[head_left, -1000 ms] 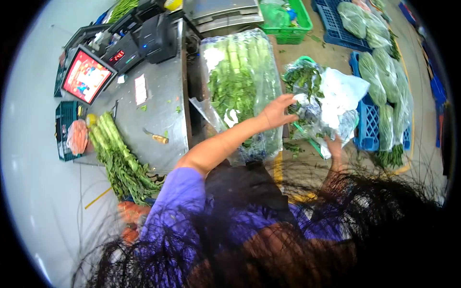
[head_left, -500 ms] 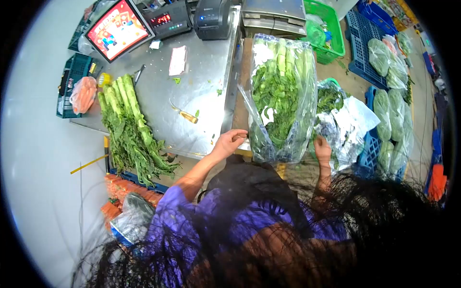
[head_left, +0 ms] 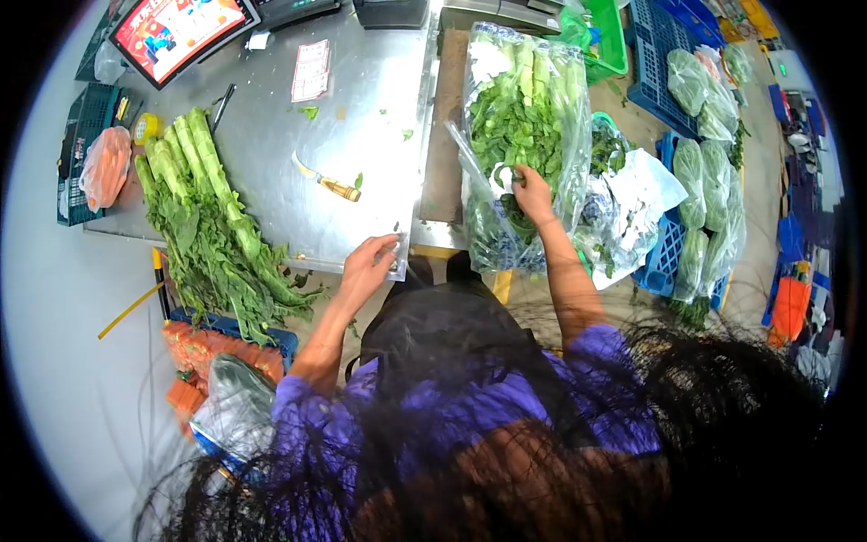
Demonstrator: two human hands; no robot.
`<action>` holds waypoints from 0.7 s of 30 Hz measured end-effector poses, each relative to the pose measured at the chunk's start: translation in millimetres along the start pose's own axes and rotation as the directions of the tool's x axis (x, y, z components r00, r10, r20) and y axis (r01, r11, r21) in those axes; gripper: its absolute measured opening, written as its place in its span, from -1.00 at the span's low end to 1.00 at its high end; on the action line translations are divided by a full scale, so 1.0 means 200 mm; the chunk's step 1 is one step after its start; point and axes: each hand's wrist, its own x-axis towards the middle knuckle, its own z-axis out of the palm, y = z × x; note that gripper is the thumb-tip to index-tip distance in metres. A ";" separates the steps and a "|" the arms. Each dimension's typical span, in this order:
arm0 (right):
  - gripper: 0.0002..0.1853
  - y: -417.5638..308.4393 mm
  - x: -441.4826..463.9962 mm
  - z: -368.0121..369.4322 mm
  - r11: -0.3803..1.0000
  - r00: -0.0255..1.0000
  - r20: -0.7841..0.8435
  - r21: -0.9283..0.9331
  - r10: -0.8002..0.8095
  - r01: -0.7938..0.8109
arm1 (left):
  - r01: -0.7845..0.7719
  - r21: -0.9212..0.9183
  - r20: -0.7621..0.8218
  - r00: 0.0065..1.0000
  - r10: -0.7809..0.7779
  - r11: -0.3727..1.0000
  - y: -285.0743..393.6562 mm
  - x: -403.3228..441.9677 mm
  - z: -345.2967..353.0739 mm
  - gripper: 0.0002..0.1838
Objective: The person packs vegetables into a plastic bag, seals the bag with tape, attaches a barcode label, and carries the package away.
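My right hand [head_left: 535, 195] is over the lower part of a clear plastic bag [head_left: 574, 149] packed with leafy, thick-stemmed greens [head_left: 515, 117] that look like stem lettuce. Its fingers are curled by the bag's open end; whatever they pinch is hidden. My left hand [head_left: 366, 266] is at the front edge of the metal table [head_left: 271, 135], fingers apart with nothing in them. Beyond it lies a small curved knife [head_left: 336, 187] with a wooden handle. A loose bunch of the same greens [head_left: 212, 217] rests at the table's left, leaves hanging over the edge.
A screen [head_left: 181, 34], a bag of carrots [head_left: 107, 167], yellow tape [head_left: 146, 128] and a paper label [head_left: 311, 70] are at the left and back. On the right are white crumpled plastic [head_left: 628, 203], a green basket [head_left: 610, 41] and bagged vegetables [head_left: 704, 190] on blue crates.
My right hand has moved from beside the bag up and left onto its contents. My left hand has drawn away from the bag to the left. The view has shifted slightly.
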 end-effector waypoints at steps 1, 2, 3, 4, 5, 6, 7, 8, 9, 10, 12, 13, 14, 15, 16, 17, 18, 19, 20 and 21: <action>-0.48 -0.03 0.02 0.04 0.999 0.999 0.028 -0.026 0.031 -0.031 | -0.006 0.025 0.015 1.000 0.006 1.000 -0.02 0.00 0.00 -0.69; -0.46 -0.03 0.04 0.09 0.997 1.000 0.015 -0.077 -0.027 0.028 | -0.019 0.053 0.028 0.999 0.017 0.998 -0.06 0.02 0.03 -0.69; -0.43 -0.07 0.04 0.11 0.988 0.997 0.011 -0.129 -0.079 0.080 | -0.024 0.079 0.045 0.999 0.020 0.997 -0.06 0.02 0.04 -0.69; -0.41 -0.08 0.04 0.13 0.975 0.991 0.008 -0.180 -0.132 0.132 | -0.031 0.077 0.065 0.998 0.026 0.997 -0.02 0.03 0.05 -0.70; -0.45 -0.09 0.04 0.15 0.965 0.984 0.024 -0.195 -0.174 0.175 | -0.040 0.075 0.087 0.996 0.034 0.996 0.02 0.03 0.07 -0.71; -0.48 -0.07 0.03 0.17 0.972 0.986 0.059 -0.172 -0.153 0.161 | -0.050 0.072 0.110 0.993 0.042 0.996 0.06 0.04 0.09 -0.72; -0.52 -0.06 0.03 0.18 0.978 0.987 0.093 -0.152 -0.131 0.144 | -0.065 0.097 0.138 0.989 0.051 0.993 0.07 0.05 0.11 -0.72; -0.55 -0.04 0.02 0.19 0.983 0.986 0.125 -0.133 -0.110 0.127 | -0.084 0.109 0.159 0.985 0.066 0.991 0.08 0.06 0.13 -0.72; -0.69 -0.02 0.00 0.20 0.970 0.978 0.064 -0.124 -0.201 0.207 | -0.108 0.119 0.179 0.980 0.085 0.987 0.07 0.06 0.16 -0.72; -0.73 -0.01 -0.01 0.19 0.978 0.981 0.051 -0.078 -0.188 0.192 | -0.129 0.127 0.198 0.975 0.103 0.983 0.07 0.07 0.18 -0.71; -0.80 0.01 -0.04 0.17 0.987 0.986 0.028 0.017 -0.163 0.162 | -0.187 0.131 0.229 0.961 0.154 0.974 0.04 0.08 0.22 -0.70; -0.87 -0.02 -0.07 0.14 0.989 0.988 -0.060 0.033 -0.141 0.143 | -0.234 0.144 0.243 0.950 0.195 0.962 0.04 0.09 0.24 -0.68; -0.87 -0.04 -0.09 0.10 0.988 0.986 -0.095 0.050 -0.138 0.143 | -0.280 0.157 0.258 0.937 0.235 0.947 0.03 0.10 0.24 -0.67; -0.86 -0.06 -0.11 0.04 0.987 0.982 -0.129 0.069 -0.135 0.144 | -0.243 0.172 0.269 0.944 0.192 0.955 0.05 0.11 0.24 -0.67; -0.86 -0.08 -0.12 -0.02 0.985 0.978 -0.164 0.090 -0.132 0.148 | -0.206 0.188 0.279 0.949 0.149 0.960 0.07 0.11 0.23 -0.67; -0.85 -0.11 -0.14 -0.09 0.990 0.977 -0.183 0.063 -0.112 0.125 | -0.168 0.207 0.288 0.952 0.104 0.964 0.09 0.11 0.23 -0.67; -0.83 -0.14 -0.15 -0.18 0.994 0.975 -0.201 0.039 -0.094 0.103 | -0.148 0.208 0.288 0.954 0.084 0.967 0.10 0.11 0.22 -0.67; -0.83 -0.14 -0.17 -0.26 0.987 0.962 -0.243 0.060 -0.128 0.146 | -0.123 0.212 0.283 0.957 0.060 0.969 0.10 0.11 0.22 -0.67; -0.83 -0.13 -0.18 -0.33 0.977 0.945 -0.284 0.086 -0.162 0.194 | -0.098 0.221 0.273 0.961 0.034 0.970 0.10 0.12 0.21 -0.67; -0.83 -0.13 -0.18 -0.41 0.973 0.937 -0.309 0.107 -0.161 0.203 | -0.136 0.227 0.252 0.965 0.077 0.964 0.08 0.12 0.21 -0.67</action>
